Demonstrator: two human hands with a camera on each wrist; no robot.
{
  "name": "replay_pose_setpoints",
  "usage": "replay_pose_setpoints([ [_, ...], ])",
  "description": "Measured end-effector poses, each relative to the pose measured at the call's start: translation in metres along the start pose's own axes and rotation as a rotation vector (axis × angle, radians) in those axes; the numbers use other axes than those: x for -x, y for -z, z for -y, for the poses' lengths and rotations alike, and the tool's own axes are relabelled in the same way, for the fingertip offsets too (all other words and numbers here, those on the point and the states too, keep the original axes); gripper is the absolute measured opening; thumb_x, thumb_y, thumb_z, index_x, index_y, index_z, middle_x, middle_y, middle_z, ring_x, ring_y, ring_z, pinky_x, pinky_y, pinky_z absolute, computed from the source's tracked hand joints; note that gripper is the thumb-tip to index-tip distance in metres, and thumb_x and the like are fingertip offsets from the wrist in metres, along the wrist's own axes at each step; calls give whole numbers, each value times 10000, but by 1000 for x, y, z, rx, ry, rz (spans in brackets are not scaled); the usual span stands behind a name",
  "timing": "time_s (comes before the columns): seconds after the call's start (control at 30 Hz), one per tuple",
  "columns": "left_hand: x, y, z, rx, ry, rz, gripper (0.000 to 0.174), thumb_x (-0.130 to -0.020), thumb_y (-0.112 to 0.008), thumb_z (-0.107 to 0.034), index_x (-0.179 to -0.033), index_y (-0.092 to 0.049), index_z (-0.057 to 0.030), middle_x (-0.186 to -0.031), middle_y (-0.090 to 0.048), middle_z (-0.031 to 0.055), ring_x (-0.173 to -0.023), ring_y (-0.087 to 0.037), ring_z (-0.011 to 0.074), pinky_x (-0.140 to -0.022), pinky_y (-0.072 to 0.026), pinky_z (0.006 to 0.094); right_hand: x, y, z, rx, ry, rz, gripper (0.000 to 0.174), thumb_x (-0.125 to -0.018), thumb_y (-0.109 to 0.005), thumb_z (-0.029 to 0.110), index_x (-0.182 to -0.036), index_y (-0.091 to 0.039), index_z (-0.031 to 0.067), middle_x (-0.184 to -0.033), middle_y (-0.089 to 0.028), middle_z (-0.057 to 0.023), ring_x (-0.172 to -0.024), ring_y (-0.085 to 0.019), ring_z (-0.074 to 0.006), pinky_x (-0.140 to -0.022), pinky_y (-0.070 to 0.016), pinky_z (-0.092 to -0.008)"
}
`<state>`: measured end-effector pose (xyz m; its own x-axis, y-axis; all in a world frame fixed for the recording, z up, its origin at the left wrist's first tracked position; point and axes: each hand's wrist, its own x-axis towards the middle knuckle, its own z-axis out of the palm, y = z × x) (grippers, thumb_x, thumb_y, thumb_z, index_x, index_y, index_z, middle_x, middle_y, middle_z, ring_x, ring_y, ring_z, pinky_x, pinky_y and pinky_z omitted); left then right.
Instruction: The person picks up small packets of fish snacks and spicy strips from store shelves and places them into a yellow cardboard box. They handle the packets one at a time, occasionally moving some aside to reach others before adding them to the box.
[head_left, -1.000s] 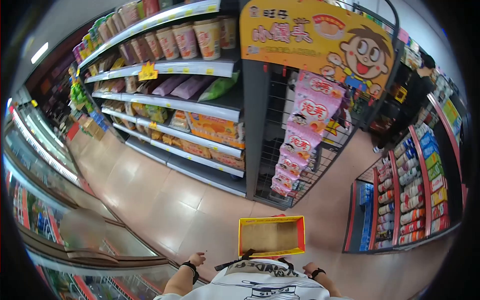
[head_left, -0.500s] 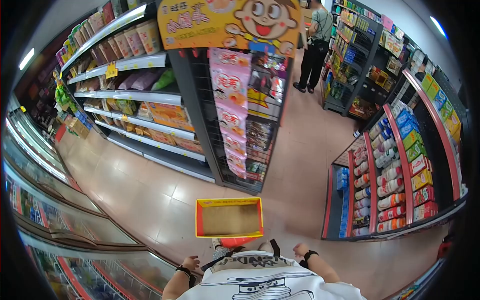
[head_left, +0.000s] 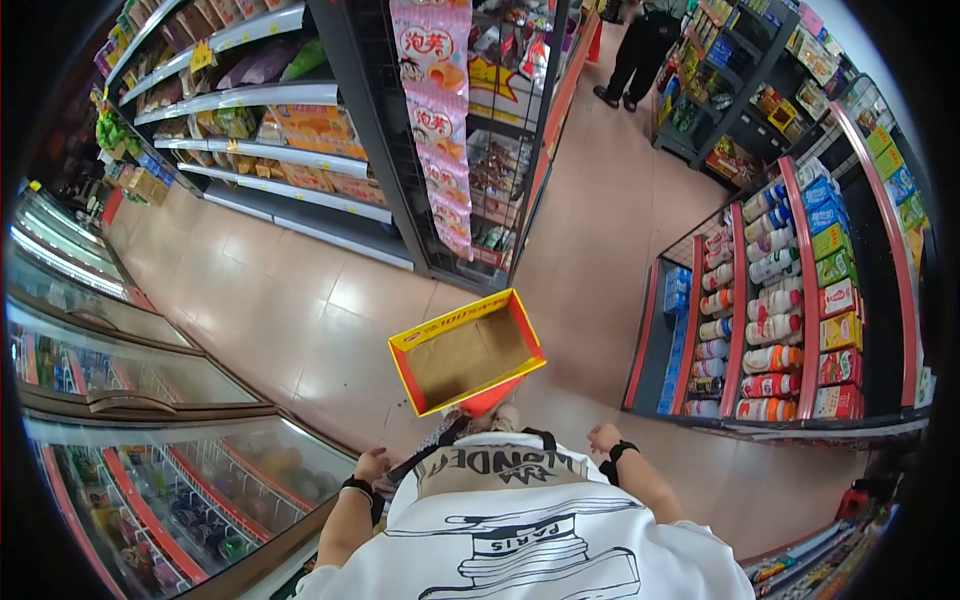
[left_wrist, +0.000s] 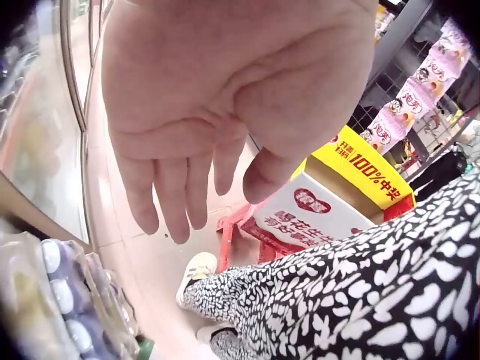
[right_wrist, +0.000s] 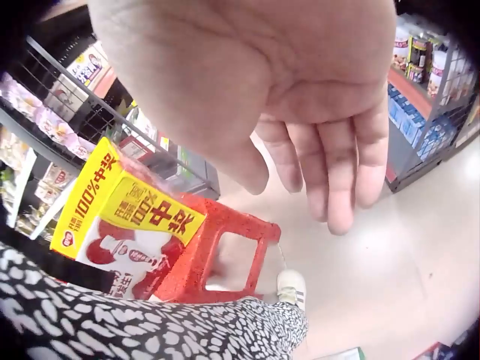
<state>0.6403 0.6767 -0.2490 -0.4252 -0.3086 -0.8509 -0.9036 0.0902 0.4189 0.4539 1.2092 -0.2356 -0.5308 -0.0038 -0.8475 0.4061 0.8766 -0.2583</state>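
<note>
An empty cardboard box [head_left: 466, 350], yellow-rimmed with red sides, sits tilted on a red plastic stool [head_left: 490, 398] on the floor just in front of me. My left hand [head_left: 372, 465] hangs at my side with relaxed fingers and holds nothing. My right hand [head_left: 603, 437] hangs the same way on the other side. In the left wrist view, the left hand [left_wrist: 210, 191] hovers above the box [left_wrist: 330, 202] and stool [left_wrist: 240, 232] without touching them. In the right wrist view, the right hand [right_wrist: 296, 196] is likewise apart from the box [right_wrist: 124, 225] and stool [right_wrist: 225, 255].
Glass-topped freezer chests [head_left: 150, 400] run along my left. Snack shelves [head_left: 290, 120] and a wire rack of pink packets [head_left: 440, 120] stand ahead on the left. A shelf of bottles [head_left: 790, 300] is on the right. Another person [head_left: 645, 50] stands far up the tiled aisle.
My view has swung down and rightward past the wire rack's end. The box now looks tilted and farther ahead of me. Both hands stay hanging at my sides.
</note>
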Motion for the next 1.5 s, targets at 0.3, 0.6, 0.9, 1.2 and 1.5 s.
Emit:
replay_pose_setpoints([
  [0.3,-33,21,-16,327,72,292,516,-718,-528,-96,-1226,-438,-85,-756,-606,66,-662,-585,179,-509,-452,300,28,-17,39,-188,5,-86,222,-755,-535,178,-879,-594,4,-664,-625,-105,-549,-619,-167,-479,-477,-278],
  [0.6,-16,30,-93,22,-33,100,429,-819,-445,-116,-1246,-404,-114,-959,-596,102,-751,-588,212,-566,-452,340,12,3,18,-140,-15,-28,241,-759,-510,174,-898,-584,-9,-684,-624,-122,-562,-622,-183,-505,-484,-286],
  [0.9,-29,-53,25,342,68,192,458,-710,-515,-87,-1164,-490,-23,-711,-593,75,-595,-570,154,-455,-442,277,-43,97,-16,-95,145,-13,236,-751,-510,147,-884,-588,-32,-665,-614,-127,-539,-607,-188,-508,-483,-297],
  [1.2,99,-194,-83,190,33,-43,460,-723,-519,-64,-1179,-476,-22,-663,-571,75,-540,-537,133,-447,-398,239,-83,187,-100,129,115,-42,173,-772,-547,129,-847,-572,-26,-654,-602,-115,-542,-600,-192,-513,-484,-319],
  [1.5,93,-208,-80,437,73,-54,466,-763,-550,-119,-1214,-449,-56,-751,-583,41,-587,-546,125,-452,-385,235,-120,182,-107,101,182,51,172,-783,-541,134,-853,-563,-22,-664,-598,-106,-554,-586,-174,-485,-465,-302],
])
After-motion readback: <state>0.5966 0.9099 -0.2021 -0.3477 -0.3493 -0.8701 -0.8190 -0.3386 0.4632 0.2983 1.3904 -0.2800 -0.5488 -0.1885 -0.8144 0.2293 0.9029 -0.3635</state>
